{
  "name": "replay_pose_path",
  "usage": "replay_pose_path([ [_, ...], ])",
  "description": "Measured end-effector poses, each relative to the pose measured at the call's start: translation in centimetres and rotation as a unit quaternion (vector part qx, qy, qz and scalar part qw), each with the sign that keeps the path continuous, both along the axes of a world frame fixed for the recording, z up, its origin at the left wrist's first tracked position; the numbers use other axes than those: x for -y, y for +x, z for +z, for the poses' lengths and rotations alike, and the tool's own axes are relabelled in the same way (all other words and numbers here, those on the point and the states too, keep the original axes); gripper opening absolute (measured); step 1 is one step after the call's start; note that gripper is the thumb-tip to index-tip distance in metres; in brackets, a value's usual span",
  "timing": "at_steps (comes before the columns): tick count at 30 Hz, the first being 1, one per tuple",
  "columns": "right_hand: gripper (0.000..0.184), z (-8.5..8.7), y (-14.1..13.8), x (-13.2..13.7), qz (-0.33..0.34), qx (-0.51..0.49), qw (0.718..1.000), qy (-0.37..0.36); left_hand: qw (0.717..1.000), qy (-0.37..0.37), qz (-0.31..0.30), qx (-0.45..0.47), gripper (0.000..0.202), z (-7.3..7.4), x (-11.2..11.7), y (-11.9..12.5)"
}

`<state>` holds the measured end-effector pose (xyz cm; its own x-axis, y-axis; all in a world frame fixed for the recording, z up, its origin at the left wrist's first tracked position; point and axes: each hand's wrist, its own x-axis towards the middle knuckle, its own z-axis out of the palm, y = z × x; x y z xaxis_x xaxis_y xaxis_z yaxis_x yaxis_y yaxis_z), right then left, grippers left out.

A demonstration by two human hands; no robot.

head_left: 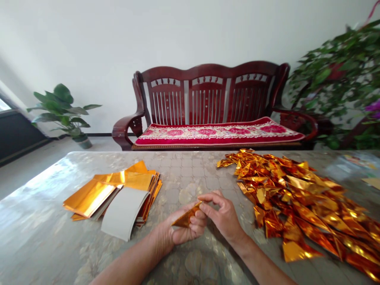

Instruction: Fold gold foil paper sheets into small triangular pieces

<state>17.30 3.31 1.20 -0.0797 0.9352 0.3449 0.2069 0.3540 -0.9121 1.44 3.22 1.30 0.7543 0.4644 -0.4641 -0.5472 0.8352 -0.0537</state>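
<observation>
My left hand [181, 229] and my right hand [222, 215] meet over the middle of the table [44, 233], both pinching a small folded piece of gold foil paper [186, 217]. The left fingers curl under it; the right fingertips pinch its upper corner. A stack of flat gold foil sheets [118, 194], some with the white back showing, lies to the left of my hands. A large heap of folded gold foil pieces [299, 198] spreads across the table's right side.
The table has a glossy patterned cover. Behind it stands a dark red wooden bench [208, 103] with a red cushion. A potted plant [63, 113] is on the floor at left, and a leafy plant [347, 79] at right.
</observation>
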Motion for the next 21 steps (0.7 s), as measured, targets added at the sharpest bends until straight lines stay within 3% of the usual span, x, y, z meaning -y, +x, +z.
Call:
replay_pose_path([
  [7,0.013,-0.2,0.1,-0.5,0.007,0.01,1.0,-0.008,1.0,0.013,-0.02,0.004,0.019,-0.3,-0.3,-0.2],
  [12,0.022,-0.3,0.3,-0.8,0.016,0.033,0.999,-0.016,0.998,0.061,-0.019,0.005,0.014,-1.2,-0.6,-0.3],
  [16,0.024,-0.9,0.4,-0.8,0.009,0.082,0.996,-0.013,0.987,0.146,-0.043,-0.061,0.015,-1.8,-1.0,-0.3],
  [19,0.026,-1.4,0.7,-0.9,-0.009,0.11,0.993,-0.032,0.953,0.254,-0.078,-0.148,0.023,-1.7,-1.7,-0.9],
  [21,0.028,-1.6,1.0,-0.9,-0.022,0.131,0.99,-0.049,0.935,0.302,-0.047,-0.181,0.025,-1.2,-2.4,-1.7],
])
